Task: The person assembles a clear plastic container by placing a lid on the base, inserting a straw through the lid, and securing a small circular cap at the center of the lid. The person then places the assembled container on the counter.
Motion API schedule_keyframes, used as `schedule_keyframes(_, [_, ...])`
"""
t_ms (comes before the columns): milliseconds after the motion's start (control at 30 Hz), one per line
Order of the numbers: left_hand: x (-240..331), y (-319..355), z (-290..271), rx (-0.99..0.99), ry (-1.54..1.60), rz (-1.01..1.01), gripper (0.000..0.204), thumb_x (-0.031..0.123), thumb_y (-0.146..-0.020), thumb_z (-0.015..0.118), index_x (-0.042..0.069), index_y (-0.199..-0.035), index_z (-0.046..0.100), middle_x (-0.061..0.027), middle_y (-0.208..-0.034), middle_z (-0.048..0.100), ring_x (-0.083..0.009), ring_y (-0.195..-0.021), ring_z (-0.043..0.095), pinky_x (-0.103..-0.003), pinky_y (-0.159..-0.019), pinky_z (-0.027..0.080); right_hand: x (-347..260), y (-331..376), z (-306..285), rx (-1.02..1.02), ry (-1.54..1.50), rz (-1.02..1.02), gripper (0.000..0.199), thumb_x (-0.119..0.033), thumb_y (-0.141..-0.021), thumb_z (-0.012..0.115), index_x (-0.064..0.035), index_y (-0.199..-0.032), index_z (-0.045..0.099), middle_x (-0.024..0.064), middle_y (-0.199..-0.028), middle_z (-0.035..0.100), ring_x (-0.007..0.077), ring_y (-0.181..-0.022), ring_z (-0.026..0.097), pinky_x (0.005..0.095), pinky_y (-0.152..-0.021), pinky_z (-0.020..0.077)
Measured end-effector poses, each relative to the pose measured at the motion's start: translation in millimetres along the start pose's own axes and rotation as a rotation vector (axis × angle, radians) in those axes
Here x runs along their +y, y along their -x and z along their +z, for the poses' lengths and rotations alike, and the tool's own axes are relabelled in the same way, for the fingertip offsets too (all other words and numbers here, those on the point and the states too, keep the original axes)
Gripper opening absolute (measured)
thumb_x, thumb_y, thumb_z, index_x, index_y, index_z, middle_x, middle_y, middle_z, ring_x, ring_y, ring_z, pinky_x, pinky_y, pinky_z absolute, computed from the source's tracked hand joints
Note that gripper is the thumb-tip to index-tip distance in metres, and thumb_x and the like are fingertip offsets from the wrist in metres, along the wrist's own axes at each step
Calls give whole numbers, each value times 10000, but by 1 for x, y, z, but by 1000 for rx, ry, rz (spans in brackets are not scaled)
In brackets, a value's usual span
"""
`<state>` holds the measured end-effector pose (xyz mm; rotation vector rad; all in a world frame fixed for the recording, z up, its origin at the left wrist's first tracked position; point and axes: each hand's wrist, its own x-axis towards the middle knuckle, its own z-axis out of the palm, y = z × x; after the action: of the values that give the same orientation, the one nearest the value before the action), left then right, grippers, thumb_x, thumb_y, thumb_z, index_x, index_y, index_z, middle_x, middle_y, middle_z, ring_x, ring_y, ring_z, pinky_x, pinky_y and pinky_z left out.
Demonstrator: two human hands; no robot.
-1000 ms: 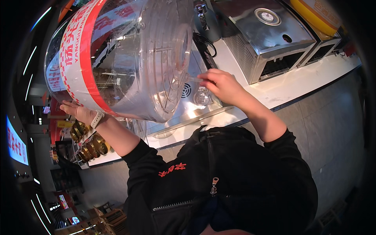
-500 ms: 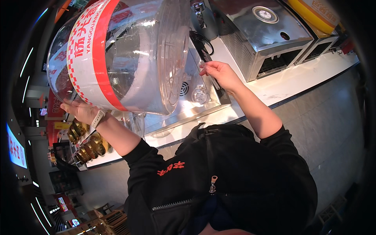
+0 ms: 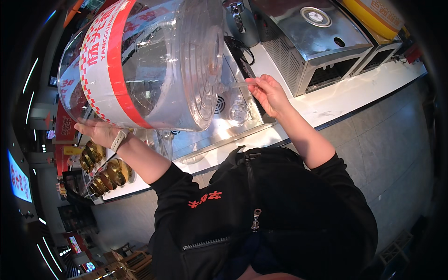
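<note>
A large clear plastic drum [image 3: 151, 70] with a red and white printed band is tipped on its side above the counter. My left hand [image 3: 97, 133], with a light watch band at its wrist, holds it up from below at the closed, rounded end. Between the fingertips and thumb of my right hand [image 3: 269, 93] is a slim translucent stick-like piece [image 3: 239, 85]. It points left toward the drum's ridged end; whether it joins the drum I cannot tell. Below sits a metal base [image 3: 221, 135] with a round black vent, and on it a small clear rounded piece [image 3: 238, 113].
A stainless steel machine [image 3: 322, 39] with a round dial stands at the right on the white counter [image 3: 345, 100]. Behind are a grey metal pitcher [image 3: 241, 28] and a black cable [image 3: 252, 55]. Gold-coloured rounded items [image 3: 111, 175] are at the left, a yellow container [image 3: 385, 23] at the far right.
My right hand has shifted slightly right and turned, and the translucent piece now shows, stretched toward the drum. The drum has tilted a little; my left hand stays under it.
</note>
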<state>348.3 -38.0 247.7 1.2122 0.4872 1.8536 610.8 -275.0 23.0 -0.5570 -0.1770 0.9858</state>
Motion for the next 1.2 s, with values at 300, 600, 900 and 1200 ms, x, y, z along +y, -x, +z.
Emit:
schedule_keyframes(300, [-2,-6,-8,42,-23,-8,814,632,-905,517,81,-1476,336,-101,-1506,349,-233,-1352,372,-406,-1134,290,4,7,12,11,11,-4,95,-34,-962,538,-62,-993,453,229,-1111,620,200,-933,634,273,-879,551])
schedule_keyframes(600, [-2,-11,-15,16,-70,16,833,650,-898,508,98,-1489,311,-117,-1500,348,-249,-1355,368,-424,-1130,288,7,7,11,9,-96,55,25,-60,-978,518,-39,-968,509,206,-1132,620,188,-957,640,258,-887,555])
schedule_keyframes(900, [1,-17,-17,28,-98,50,868,644,-896,518,92,-1513,259,-120,-1519,312,-261,-1370,343,-421,-1141,273,0,10,8,-60,41,128,101,-44,-938,581,-11,-1033,580,156,-1083,642,177,-911,656,262,-853,567])
schedule_keyframes(1200, [1,-15,-18,15,-11,26,807,617,-897,548,77,-1466,357,-77,-1490,373,-204,-1355,359,-407,-1141,271,-6,9,16,-343,703,135,406,-43,-858,675,50,-1242,582,107,-1045,662,143,-826,661,260,-738,552])
